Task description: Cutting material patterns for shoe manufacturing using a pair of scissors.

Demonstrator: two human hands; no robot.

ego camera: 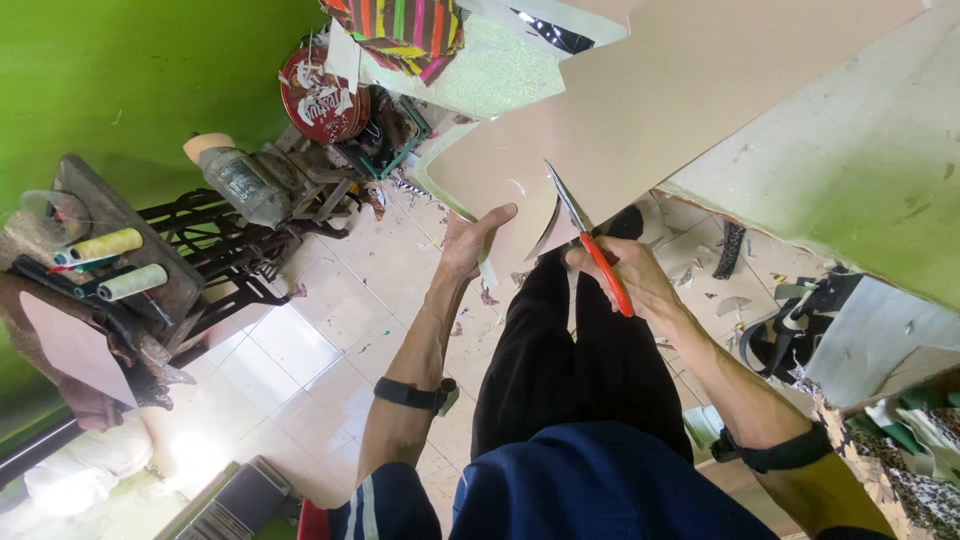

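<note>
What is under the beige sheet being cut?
Below the beige sheet show black trousers and tiled floor with scraps. The sheet hides the floor beyond its edge and the left hand's fingers.

Single head view, looking steeply down, close over hands

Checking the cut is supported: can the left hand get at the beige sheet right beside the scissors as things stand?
Probably yes. The left hand already grips the beige sheet at its lower edge, just beside the red-handled scissors held by the right hand; nothing lies between them.
</note>
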